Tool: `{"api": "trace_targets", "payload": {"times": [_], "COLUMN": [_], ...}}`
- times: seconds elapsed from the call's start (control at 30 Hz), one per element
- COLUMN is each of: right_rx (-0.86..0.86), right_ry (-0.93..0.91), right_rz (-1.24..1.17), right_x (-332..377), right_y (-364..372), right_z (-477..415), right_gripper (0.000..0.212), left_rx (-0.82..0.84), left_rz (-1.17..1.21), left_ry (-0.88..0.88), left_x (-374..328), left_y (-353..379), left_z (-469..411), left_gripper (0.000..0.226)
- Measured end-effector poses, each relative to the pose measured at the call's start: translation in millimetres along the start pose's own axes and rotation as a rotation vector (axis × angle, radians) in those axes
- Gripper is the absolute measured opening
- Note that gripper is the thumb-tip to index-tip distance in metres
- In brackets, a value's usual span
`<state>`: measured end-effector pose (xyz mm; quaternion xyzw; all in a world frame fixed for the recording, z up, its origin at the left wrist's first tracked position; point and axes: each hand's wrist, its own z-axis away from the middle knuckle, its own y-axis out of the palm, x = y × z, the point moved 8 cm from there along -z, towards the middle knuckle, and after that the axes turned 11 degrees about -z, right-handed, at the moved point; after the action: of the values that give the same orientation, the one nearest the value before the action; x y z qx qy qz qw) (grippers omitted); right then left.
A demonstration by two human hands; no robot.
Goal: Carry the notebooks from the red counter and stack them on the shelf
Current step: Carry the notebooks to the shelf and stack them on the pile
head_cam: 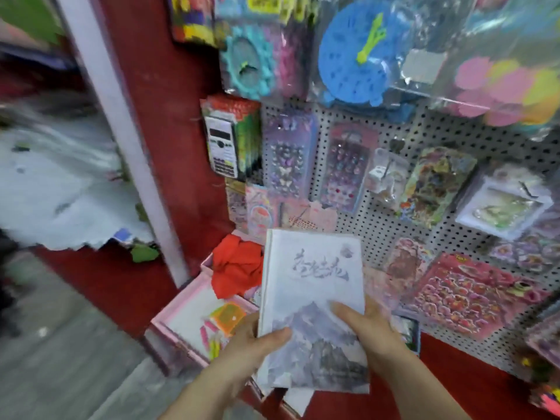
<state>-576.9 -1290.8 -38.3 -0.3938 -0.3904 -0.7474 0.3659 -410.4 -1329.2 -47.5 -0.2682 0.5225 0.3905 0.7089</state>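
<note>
I hold a notebook [312, 286] with a pale cover, dark brush lettering and a grey mountain picture, flat in front of me above the edge of the red counter [454, 389]. My left hand [251, 341] grips its lower left edge, thumb on the cover. My right hand [369, 331] grips its lower right side, thumb lying across the picture. More pages or another notebook may lie beneath it; I cannot tell. The view is blurred by motion.
A white pegboard [381, 225] hung with sticker packs, a calculator [222, 150] and foam clocks [354, 50] rises behind. A pink tray [169, 313] with a red cloth [238, 268] sits at the left. A red pillar [169, 116] and grey floor [75, 359] lie further left.
</note>
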Motion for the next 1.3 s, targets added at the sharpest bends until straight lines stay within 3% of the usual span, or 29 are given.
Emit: {"api": "trace_targets", "payload": {"times": [0.17,0.3,0.47,0.6,0.7,0.8,0.9,1.03,1.2,1.3], "right_rx": [0.153,0.238,0.327,0.387,0.487,0.585,0.702,0.846,0.932,0.992], "right_ry": [0.010,0.043,0.057,0.033,-0.020,-0.025,0.006,0.024,0.039,0.047], "right_rz": [0.025,0.068,0.145,0.155,0.203,0.242,0.260,0.298,0.320,0.359], "right_x": [-10,-19,-32,-38,-52,-72,-95,-125,-159,-175], "right_y": [64,120,204,297,385,475,560,663,786,865], "right_z": [10,19,23,33,44,59,76,91,89,75], "right_gripper": [0.061,0.080,0.056,0.019,0.025,0.027,0.023,0.020,0.030,0.048], "left_rx": [-0.121,-0.224,-0.291,-0.377,-0.442,-0.529,-0.643,-0.781,-0.886,-0.924], "left_rz": [0.036,0.045,0.096,0.117,0.145,0.187,0.206,0.212,0.257,0.258], "left_ry": [-0.051,-0.085,-0.082,-0.062,-0.039,-0.019,0.019,0.082,0.065,0.040], "left_x": [3,8,6,1,-1,-1,-1,2,10,4], "left_y": [-49,-96,-164,-245,-317,-393,-463,-539,-632,-685], "left_z": [48,76,108,145,182,223,267,316,353,366], "left_gripper": [0.064,0.067,0.051,0.075,0.075,0.046,0.049,0.021,0.016,0.032]}}
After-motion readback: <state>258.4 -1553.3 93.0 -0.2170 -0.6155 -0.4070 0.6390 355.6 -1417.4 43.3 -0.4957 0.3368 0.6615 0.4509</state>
